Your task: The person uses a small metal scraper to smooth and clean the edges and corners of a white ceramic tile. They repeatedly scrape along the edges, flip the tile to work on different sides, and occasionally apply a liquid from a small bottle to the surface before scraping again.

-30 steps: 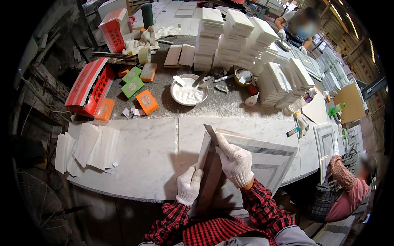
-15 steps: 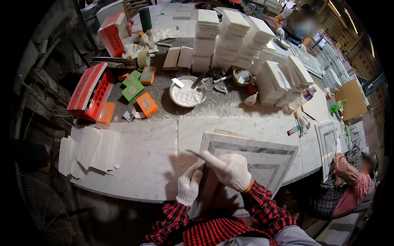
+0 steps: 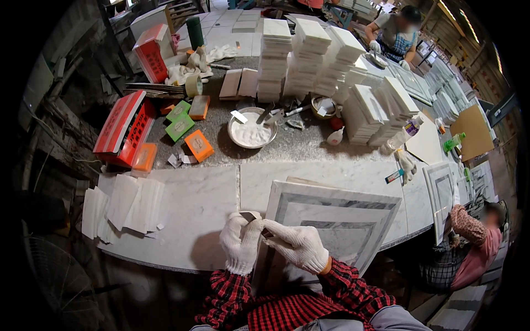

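Note:
A square marble panel (image 3: 342,212) with grey inlaid borders lies flat on the white marble tabletop (image 3: 187,198), its near side overhanging the table's front edge. Both my hands wear white knit gloves and meet at the panel's near left edge. My left hand (image 3: 240,245) grips that edge, with a small grey corner showing just above its fingers. My right hand (image 3: 298,245) closes over the edge beside it, fingers pointing left toward the other glove. Red plaid sleeves come up from the lower edge.
Behind the panel stand a metal bowl of white paste (image 3: 251,129), tall stacks of white tiles (image 3: 309,55), and orange and green boxes (image 3: 190,129). A red box (image 3: 124,129) and white sheets (image 3: 121,204) lie left. One person (image 3: 475,243) works at the right, another (image 3: 397,33) far back.
The panel stood on edge between my hands a second ago; it has been tipped away from me and now lies flat. My hands have come together at its near left edge.

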Demonstrator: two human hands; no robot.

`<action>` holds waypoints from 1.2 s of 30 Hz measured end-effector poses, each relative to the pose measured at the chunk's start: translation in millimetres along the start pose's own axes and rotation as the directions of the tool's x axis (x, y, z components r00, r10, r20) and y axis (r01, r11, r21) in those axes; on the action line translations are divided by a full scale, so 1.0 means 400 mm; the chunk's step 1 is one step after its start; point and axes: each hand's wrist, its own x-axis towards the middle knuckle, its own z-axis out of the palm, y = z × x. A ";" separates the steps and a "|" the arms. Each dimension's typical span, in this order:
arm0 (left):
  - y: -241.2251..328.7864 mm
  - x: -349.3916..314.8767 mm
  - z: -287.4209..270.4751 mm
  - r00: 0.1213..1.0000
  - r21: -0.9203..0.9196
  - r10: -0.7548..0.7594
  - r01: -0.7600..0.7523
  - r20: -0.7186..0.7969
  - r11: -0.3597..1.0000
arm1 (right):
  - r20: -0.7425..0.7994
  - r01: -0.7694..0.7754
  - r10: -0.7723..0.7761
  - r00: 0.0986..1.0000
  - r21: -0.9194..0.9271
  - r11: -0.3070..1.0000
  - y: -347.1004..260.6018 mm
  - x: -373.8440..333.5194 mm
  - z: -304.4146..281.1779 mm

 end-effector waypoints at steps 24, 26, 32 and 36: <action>-0.092 -0.016 0.043 0.913 -0.063 -0.313 0.340 0.262 0.938 | -0.460 -0.216 0.080 0.884 -0.252 0.943 0.008 0.040 0.010; -0.100 -0.026 0.048 0.925 -0.052 -0.259 0.284 0.276 0.958 | -0.484 -0.207 0.046 0.874 -0.283 0.937 0.010 0.048 0.024; -0.108 -0.024 0.047 0.921 -0.049 -0.250 0.277 0.300 0.960 | -0.506 -0.225 0.039 0.861 -0.311 0.923 0.008 0.057 0.047; -0.086 -0.022 0.048 0.917 -0.067 -0.265 0.297 0.299 0.953 | -0.532 -0.229 0.044 0.845 -0.288 0.930 -0.003 0.079 0.057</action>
